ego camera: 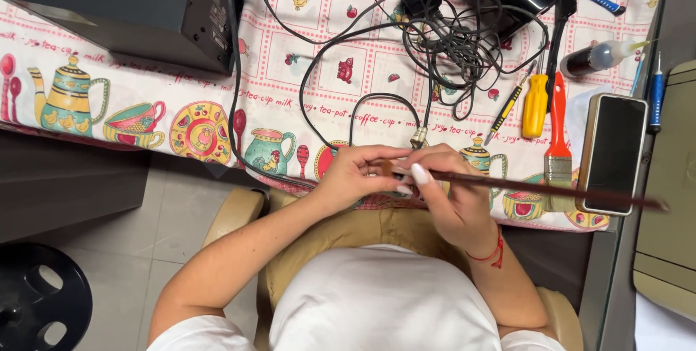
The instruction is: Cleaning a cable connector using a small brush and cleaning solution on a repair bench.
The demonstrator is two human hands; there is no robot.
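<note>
My left hand (355,173) and my right hand (453,195) meet at the front edge of the table. Together they pinch the near end of a long thin dark-brown stick (536,188) that runs out to the right over the phone. The fingers of both hands are closed around that end. A small metal cable plug (418,137) lies just above my fingers, attached to a black cable (384,97). What exactly sits between my fingertips is hidden.
A patterned tablecloth (312,46) covers the table. A black box (138,10) stands at back left. Tangled black cables (449,39) lie in the middle. A yellow screwdriver (535,104), red-handled brush (557,133), phone (612,151) and small bottle (598,57) lie right.
</note>
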